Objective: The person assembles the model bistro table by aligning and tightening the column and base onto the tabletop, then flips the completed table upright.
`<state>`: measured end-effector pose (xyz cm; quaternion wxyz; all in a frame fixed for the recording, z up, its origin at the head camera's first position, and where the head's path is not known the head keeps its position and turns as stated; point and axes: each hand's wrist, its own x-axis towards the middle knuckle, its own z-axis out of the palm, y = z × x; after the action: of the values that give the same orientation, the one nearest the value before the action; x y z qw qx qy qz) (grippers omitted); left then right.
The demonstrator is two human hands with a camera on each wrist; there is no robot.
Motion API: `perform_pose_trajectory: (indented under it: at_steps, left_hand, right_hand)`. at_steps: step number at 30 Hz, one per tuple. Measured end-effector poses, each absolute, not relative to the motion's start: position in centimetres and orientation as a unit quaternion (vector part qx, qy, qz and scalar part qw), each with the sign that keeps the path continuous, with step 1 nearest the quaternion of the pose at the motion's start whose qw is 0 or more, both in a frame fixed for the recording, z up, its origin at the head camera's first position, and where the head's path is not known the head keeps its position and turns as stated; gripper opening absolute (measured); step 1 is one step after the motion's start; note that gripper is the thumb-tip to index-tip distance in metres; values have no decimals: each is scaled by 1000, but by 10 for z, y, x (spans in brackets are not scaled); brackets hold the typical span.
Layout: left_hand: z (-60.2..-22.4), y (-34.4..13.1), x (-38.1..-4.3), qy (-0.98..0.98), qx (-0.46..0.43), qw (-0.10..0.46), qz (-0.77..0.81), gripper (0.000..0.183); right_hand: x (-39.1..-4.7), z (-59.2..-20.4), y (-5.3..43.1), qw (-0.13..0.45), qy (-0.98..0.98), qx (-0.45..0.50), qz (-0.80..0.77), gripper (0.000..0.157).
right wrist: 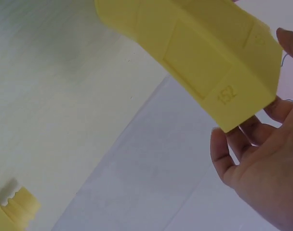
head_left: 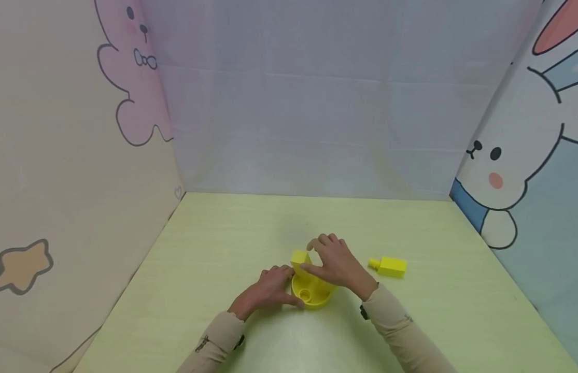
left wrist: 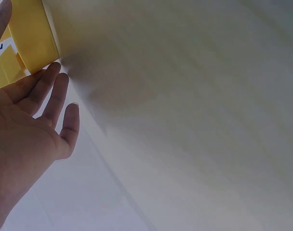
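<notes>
A round, shallow yellow base (head_left: pixel 320 300) with a raised ring socket stands on the table between the two hands. My left hand (head_left: pixel 271 288) holds it from the left, thumb at the near rim and fingers along the far-left side. A yellow rectangular block (head_left: pixel 299 258) rises upright at the back of the base. At its top end, my right hand (head_left: pixel 337 264) pinches it between thumb and fingers. Up close in the right wrist view, the block (right wrist: pixel 199 62) has a recessed panel and the raised number 152. Its lower end is hidden in the head view.
To the right lies a second yellow block (head_left: pixel 392 267) on its side, its ridged, narrower neck pointing left. The pale green table (head_left: pixel 214 233) meets a plain curtain (head_left: pixel 289 129) at the back. Cartoon-printed curtains hang at the left and right.
</notes>
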<state>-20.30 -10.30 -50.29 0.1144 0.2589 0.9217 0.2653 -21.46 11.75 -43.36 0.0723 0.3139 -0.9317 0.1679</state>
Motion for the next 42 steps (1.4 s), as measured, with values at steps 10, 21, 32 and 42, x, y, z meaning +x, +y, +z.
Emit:
perform_pose_trajectory:
  at_steps: [10, 21, 32, 42]
  left_hand:
    - [-503, -103, -202, 919, 265, 109, 272, 72]
    - [-499, -101, -202, 920, 261, 110, 269, 73]
    - [-502, -99, -202, 922, 252, 118, 268, 81]
    - [-504, -100, -202, 924, 253, 117, 263, 82]
  right_hand:
    - [-216, -432, 119, 50, -907, 373, 187, 45]
    - [-219, -432, 117, 66, -917, 355, 171, 46]
    - [-222, -438, 116, 83, -930, 327, 148, 46]
    - [-222, -438, 113, 63, -925, 330, 175, 42]
